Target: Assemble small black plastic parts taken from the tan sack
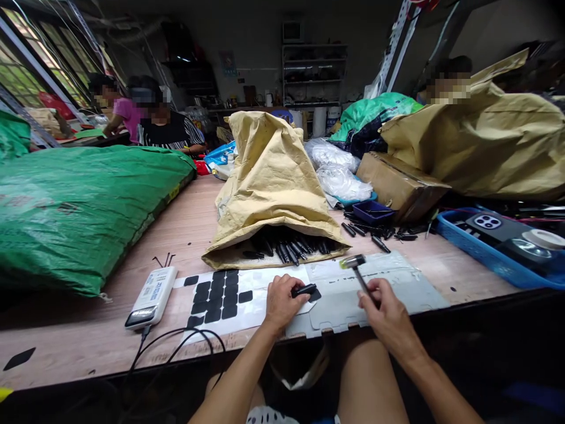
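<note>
My left hand (282, 301) is closed on a short black pen-like tube (305, 290), held low over a small black square pad (315, 295) at the front of the table. In my right hand (385, 309) is a small hammer (361, 277), gripped by its handle. Its head, with a yellowish face, is raised over the grey board (397, 277), to the right of the tube. Beyond both hands, a tan woven sack (273, 182) lies with its mouth towards me, showing many similar black tubes (291, 250). To the left, black rounded squares (216, 297) stick on a white sheet.
A white power bank (151, 297) with a black cable lies on the left, before a large green sack (88, 206). On the right are loose black tubes (380, 244), a cardboard box (399, 182) and a blue basket (498, 250). Other people sit farther back.
</note>
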A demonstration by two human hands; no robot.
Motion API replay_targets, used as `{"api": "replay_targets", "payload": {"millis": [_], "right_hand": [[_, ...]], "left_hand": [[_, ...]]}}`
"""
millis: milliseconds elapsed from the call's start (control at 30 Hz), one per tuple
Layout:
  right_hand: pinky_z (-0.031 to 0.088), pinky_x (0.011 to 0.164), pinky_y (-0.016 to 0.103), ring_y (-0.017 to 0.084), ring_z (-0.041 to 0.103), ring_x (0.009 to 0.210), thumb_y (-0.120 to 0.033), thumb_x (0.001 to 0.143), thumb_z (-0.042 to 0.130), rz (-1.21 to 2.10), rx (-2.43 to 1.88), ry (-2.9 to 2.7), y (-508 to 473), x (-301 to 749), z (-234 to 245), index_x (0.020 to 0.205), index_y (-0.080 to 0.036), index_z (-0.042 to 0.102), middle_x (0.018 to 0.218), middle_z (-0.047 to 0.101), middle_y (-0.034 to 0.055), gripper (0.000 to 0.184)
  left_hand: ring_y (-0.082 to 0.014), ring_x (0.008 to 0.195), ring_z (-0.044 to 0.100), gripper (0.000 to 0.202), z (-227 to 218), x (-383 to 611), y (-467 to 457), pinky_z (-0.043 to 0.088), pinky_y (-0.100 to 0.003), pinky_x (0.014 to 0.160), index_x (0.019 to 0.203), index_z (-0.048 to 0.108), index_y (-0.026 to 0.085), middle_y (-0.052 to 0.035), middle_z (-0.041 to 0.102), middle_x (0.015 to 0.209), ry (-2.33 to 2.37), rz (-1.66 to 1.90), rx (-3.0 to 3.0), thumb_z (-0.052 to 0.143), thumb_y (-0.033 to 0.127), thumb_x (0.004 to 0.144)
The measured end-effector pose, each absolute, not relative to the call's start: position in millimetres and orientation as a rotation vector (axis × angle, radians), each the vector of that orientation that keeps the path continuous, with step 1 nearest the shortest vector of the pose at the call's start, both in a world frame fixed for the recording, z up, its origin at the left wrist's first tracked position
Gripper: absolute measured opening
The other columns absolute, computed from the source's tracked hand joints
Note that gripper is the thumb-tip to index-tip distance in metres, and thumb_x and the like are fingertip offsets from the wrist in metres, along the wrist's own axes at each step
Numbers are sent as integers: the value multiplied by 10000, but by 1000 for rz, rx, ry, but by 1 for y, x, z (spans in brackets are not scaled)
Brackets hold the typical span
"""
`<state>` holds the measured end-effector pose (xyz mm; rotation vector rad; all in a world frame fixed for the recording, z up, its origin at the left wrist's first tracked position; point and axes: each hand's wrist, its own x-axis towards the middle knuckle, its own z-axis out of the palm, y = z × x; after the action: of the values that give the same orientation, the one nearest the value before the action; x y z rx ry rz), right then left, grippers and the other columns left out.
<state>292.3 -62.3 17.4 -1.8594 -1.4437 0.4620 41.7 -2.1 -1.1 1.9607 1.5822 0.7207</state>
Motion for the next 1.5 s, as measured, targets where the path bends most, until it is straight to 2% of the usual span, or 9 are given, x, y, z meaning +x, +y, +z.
{"api": "replay_targets", "payload": {"millis": [133, 233, 300, 367, 667, 933, 1133, 1300, 1500], "right_hand": [[481, 548, 290, 192, 614, 562, -434, 942, 469, 509, -1761, -1631, -78, 252, 14, 1228, -252, 536, 679, 644, -25, 346], [565, 696, 314, 217, 724, 830, -376, 976, 433, 434, -1728, -1720, -82, 240, 10, 1374, -275, 526, 1013, 741, 45, 421], [580, 842, 339, 231, 711, 1048, -323, 984, 421, 390, -1680, -1769, -83, 236, 9, 1409, -285, 528, 1240, 707, 59, 440], [574, 907, 348, 234, 684, 1136, -271, 980, 417, 351, -1626, -1802, -83, 231, 11, 1435, -297, 528, 1310, 680, 50, 469], [552, 625, 295, 222, 710, 771, -183, 955, 409, 204, -1573, -1916, -85, 207, 12, 1454, -351, 537, 942, 722, 55, 542], [492, 552, 283, 203, 683, 693, -207, 955, 428, 109, -1647, -1916, -84, 216, 14, 1465, -361, 519, 906, 709, 35, 540], [531, 737, 321, 235, 685, 958, -272, 981, 425, 43, -1773, -1784, -72, 249, 13, 1428, -302, 545, 1116, 699, 58, 464], [478, 671, 349, 238, 642, 833, -267, 936, 494, -97, -2201, -1713, -40, 322, 11, 1239, -240, 693, 1032, 652, 84, 363], [439, 762, 406, 303, 580, 965, -242, 917, 542, -249, -2347, -1692, -17, 373, -2, 1165, -225, 737, 1019, 653, 118, 316]], "left_hand": [[-228, 939, 552, 151, -4, 42, -2, 382, -356, 843, 900, 730, 268, -8, 676, 892, 1566, 736, 1966, 751, 283, 751], [-226, 938, 547, 161, -4, 41, -3, 374, -355, 836, 899, 731, 270, -5, 672, 892, 1570, 751, 1974, 751, 269, 739], [-227, 954, 546, 165, -3, 41, -4, 371, -357, 836, 905, 732, 273, -3, 678, 911, 1568, 757, 1969, 750, 265, 741], [-230, 972, 547, 160, -1, 41, -4, 368, -363, 846, 906, 732, 273, -2, 687, 929, 1568, 754, 1957, 750, 263, 747], [-231, 958, 545, 98, 0, 42, -3, 367, -379, 859, 850, 737, 260, -9, 688, 900, 1583, 731, 1937, 766, 288, 761], [-224, 954, 551, 113, -5, 43, -4, 365, -369, 854, 844, 740, 265, 6, 699, 893, 1573, 791, 1943, 778, 247, 739], [-233, 966, 546, 93, -4, 40, -4, 374, -373, 860, 870, 744, 264, -11, 697, 918, 1555, 776, 1963, 744, 282, 779], [-237, 999, 535, 148, -1, 36, -4, 360, -385, 877, 960, 745, 267, -14, 694, 968, 1499, 725, 1994, 652, 354, 885], [-226, 995, 529, 206, 1, 36, -6, 342, -386, 889, 950, 734, 268, -5, 688, 966, 1486, 704, 2014, 548, 357, 957]]}}
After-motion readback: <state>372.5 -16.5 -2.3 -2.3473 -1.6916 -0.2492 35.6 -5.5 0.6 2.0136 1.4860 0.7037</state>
